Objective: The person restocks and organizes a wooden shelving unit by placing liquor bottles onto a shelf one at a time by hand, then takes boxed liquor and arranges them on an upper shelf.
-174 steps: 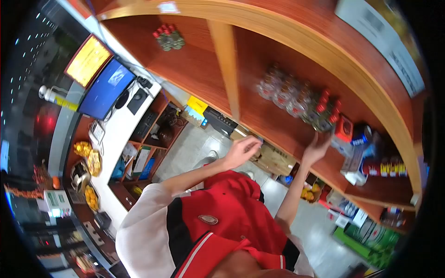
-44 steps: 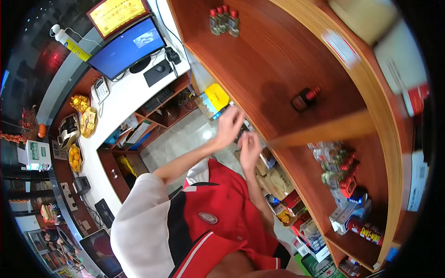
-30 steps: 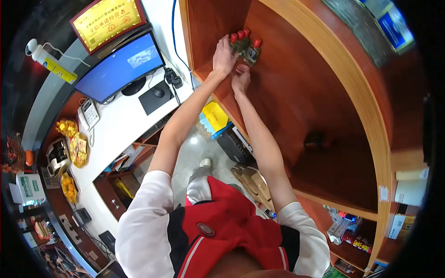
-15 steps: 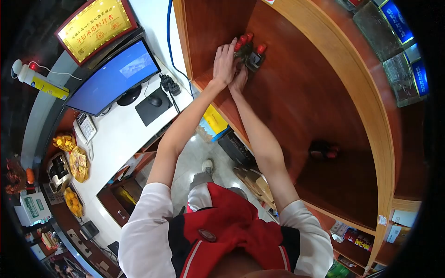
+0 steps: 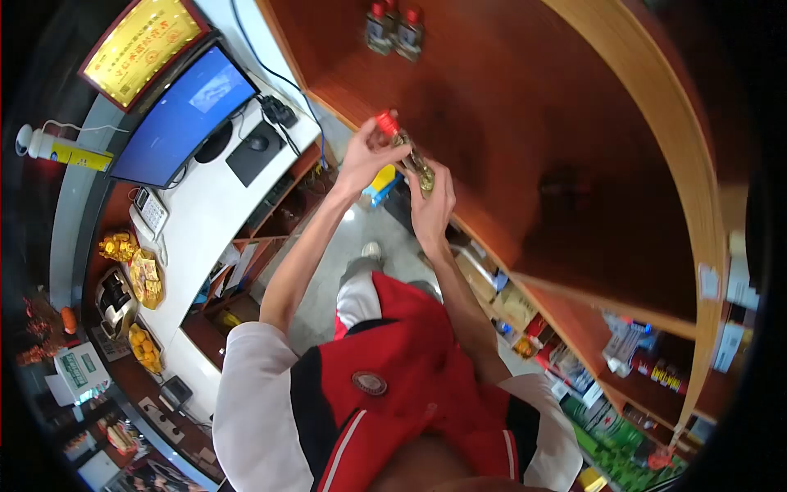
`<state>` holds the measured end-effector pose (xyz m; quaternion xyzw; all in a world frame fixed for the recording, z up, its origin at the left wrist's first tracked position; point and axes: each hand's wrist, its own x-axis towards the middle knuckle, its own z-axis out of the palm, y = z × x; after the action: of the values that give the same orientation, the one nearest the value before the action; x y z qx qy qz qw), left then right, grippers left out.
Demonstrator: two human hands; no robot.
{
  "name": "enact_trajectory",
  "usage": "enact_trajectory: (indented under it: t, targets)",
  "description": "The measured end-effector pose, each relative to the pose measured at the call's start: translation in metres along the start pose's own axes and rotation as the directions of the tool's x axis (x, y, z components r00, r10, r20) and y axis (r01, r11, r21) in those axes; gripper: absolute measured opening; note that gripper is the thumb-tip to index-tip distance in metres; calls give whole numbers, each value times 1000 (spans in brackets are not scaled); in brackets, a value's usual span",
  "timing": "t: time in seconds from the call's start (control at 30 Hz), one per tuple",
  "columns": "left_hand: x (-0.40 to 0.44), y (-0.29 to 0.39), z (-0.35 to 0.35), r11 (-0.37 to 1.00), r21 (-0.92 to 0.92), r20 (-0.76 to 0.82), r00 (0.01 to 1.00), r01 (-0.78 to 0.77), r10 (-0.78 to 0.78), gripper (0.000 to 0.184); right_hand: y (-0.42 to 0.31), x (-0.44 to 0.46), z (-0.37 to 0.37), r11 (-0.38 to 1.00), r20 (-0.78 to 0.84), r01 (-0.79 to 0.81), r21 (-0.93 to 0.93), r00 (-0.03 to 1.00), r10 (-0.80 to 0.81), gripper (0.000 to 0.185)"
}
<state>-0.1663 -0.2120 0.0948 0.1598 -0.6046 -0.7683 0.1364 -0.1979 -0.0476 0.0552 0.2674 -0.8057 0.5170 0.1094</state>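
Observation:
A small clear glass bottle [image 5: 421, 170] with a red cap is tilted in front of the wooden shelf, held between both my hands. My left hand [image 5: 361, 162] grips it near the cap, thumb across the glass. Around its lower end, the fingers of my right hand [image 5: 434, 205] are closed. Something yellowish-green shows through the glass near the base. Farther back on the shelf, several similar red-capped bottles [image 5: 394, 34] stand close together, apart from my hands.
The wooden shelf board [image 5: 492, 123] spans the right, with a dark object [image 5: 564, 187] deeper in. On the left, a white desk [image 5: 238, 209] carries a monitor [image 5: 184, 119], a mouse [image 5: 257, 143] and a telephone [image 5: 150, 211]. Lower compartments at right hold packaged goods.
My hands have drawn back from the bottle group toward me, bringing one bottle off the shelf. The other bottles stay standing together. The camera view has shifted.

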Motion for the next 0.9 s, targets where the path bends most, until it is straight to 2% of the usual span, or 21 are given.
enact_trajectory:
  t: [0.03, 0.07, 0.1, 0.13, 0.17, 0.23, 0.3, 0.37, 0.4, 0.43, 0.53, 0.57, 0.67, 0.7, 0.77, 0.8, 0.87, 0.9]
  targets:
    - [-21, -11, 9, 993, -112, 39, 999, 38, -34, 81, -1, -16, -21, 994, -41, 87, -59, 995, -89, 36]
    - [-45, -20, 19, 972, -218, 83, 994, 89, -72, 81, 0, -36, -45, 996, -60, 54, -70, 996, -58, 36]
    - [-74, -28, 31, 970, -207, 112, 988, 126, -104, 81, 0, -61, -72, 988, -36, 117, -99, 992, -121, 40]
    - [-97, -33, 43, 956, -270, 180, 981, 116, -68, 80, 1, -79, -97, 974, -18, 189, -127, 981, -192, 43]
    - [-116, -37, 56, 936, -335, 247, 969, 113, -29, 80, 1, -95, -120, 977, -45, 158, -146, 985, -166, 43]
    - [-153, -46, 88, 916, -351, 321, 944, 196, -79, 78, 2, -132, -167, 961, -20, 238, -138, 970, -243, 47]
    - [-188, -51, 122, 890, -363, 387, 914, 277, -127, 77, 5, -166, -207, 966, -56, 199, -168, 976, -210, 49]
    - [-207, -51, 159, 925, -265, 391, 907, 274, -157, 74, 9, -187, -243, 969, -89, 174, -176, 977, -192, 50]
    - [-215, -52, 177, 953, -209, 386, 914, 219, -125, 68, 13, -197, -258, 972, -113, 165, -166, 976, -185, 53]
    - [-220, -55, 196, 951, -199, 439, 889, 237, -130, 68, 19, -205, -273, 969, -151, 139, -206, 973, -172, 53]
    - [-234, -64, 249, 993, -4, 452, 886, -117, 106, 60, 39, -226, -311, 982, -235, 113, -150, 961, -146, 56]
    - [-238, -67, 267, 993, -2, 481, 871, -117, 104, 60, 48, -233, -324, 981, -262, 100, -164, 955, -141, 56]
    - [-252, -71, 325, 927, 192, 477, 857, -321, 198, 55, 71, -244, -361, 973, -305, 15, -228, 948, -87, 55]
    - [-251, -77, 345, 925, 193, 494, 847, -326, 196, 55, 79, -245, -373, 973, -323, 6, -231, 943, -83, 55]
    - [-244, -92, 384, 902, 294, 446, 880, -316, 163, 55, 95, -246, -393, 929, -385, -191, -316, 921, 58, 53]
    - [-236, -103, 405, 899, 297, 456, 875, -321, 162, 55, 102, -241, -401, 922, -444, -256, -292, 890, 106, 48]
    - [-215, -124, 444, 956, 136, 394, 900, -259, 187, 51, 117, -228, -417, 901, -495, -310, -303, 859, 129, 45]
    - [-205, -127, 461, 953, 136, 398, 896, -269, 196, 51, 125, -219, -424, 879, -533, -358, -316, 833, 148, 42]
